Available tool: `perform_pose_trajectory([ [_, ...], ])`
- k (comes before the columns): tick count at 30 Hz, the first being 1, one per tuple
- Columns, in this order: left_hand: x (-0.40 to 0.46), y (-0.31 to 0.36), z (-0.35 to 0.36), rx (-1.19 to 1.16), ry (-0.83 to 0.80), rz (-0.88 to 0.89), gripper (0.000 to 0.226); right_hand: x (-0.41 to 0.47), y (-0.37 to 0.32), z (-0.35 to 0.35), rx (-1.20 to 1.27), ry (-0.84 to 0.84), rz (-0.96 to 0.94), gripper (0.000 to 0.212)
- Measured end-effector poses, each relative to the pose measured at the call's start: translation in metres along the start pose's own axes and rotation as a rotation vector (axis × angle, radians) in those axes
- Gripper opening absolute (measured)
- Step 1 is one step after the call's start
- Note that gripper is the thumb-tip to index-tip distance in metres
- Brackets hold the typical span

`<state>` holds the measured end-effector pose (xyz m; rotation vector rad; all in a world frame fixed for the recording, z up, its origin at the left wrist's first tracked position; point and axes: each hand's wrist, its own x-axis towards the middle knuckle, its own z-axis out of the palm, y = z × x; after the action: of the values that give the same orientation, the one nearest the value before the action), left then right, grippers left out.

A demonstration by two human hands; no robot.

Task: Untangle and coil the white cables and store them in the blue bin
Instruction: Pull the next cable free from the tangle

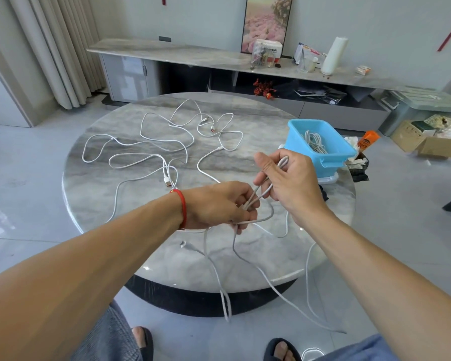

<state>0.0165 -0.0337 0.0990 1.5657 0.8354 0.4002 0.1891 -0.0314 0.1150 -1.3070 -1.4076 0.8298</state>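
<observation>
Above the near side of the round marble table, both hands hold one white cable doubled into strands. My left hand pinches the strands low down. My right hand grips the looped upper end between thumb and fingers. The cable's loose lengths hang over the table's front edge toward the floor. More white cables lie tangled across the far half of the table. The blue bin stands at the table's right edge with a coiled cable inside.
A long marble sideboard with boxes and a white roll lines the back wall. Cardboard boxes and a clear lidded tub sit on the floor at right. My feet in dark sandals are below the table edge.
</observation>
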Motion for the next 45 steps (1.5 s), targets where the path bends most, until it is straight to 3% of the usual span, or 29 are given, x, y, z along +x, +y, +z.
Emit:
perform_pose_trajectory([
  [4,0.006,0.008,0.005,-0.259,-0.076,-0.010,0.037,0.001,-0.002,0.001,0.013,0.012,-0.074,0.023],
  [8,0.013,0.013,0.005,-0.410,-0.023,-0.026,0.016,0.002,0.002,0.003,-0.014,0.038,-0.039,0.025],
  [11,0.016,0.011,-0.003,-0.367,0.039,-0.006,0.018,-0.003,0.010,0.007,0.032,-0.072,0.066,0.051],
  [14,0.016,0.007,-0.009,-0.314,0.072,0.012,0.022,-0.012,0.010,0.011,0.163,-0.174,0.115,0.041],
  [20,0.014,0.006,-0.010,-0.163,0.069,0.010,0.018,-0.007,0.002,0.010,0.300,-0.033,0.128,0.058],
  [25,0.015,0.008,0.004,0.020,0.052,-0.013,0.021,-0.001,0.002,0.016,0.463,-0.011,0.236,0.052],
  [29,0.020,0.006,0.002,-0.239,0.168,-0.015,0.027,0.000,0.000,0.016,0.603,-0.113,0.405,0.057],
  [32,0.024,0.006,-0.011,-0.539,0.301,0.041,0.029,-0.013,0.005,0.017,0.382,-0.304,0.503,0.067],
  [36,0.019,0.005,-0.024,-0.702,0.378,0.069,0.028,-0.034,0.011,0.019,0.031,-0.575,0.491,0.040],
  [39,0.016,0.006,-0.030,-0.794,0.364,0.061,0.028,-0.040,0.021,0.020,-0.187,-0.697,0.370,0.020],
  [42,0.014,0.007,-0.033,-0.742,0.339,0.039,0.028,-0.038,0.025,0.018,-0.419,-0.745,0.197,0.020],
  [45,0.012,0.001,-0.035,-0.438,0.330,-0.030,0.026,-0.029,0.026,0.012,-0.628,-0.652,0.042,0.020],
])
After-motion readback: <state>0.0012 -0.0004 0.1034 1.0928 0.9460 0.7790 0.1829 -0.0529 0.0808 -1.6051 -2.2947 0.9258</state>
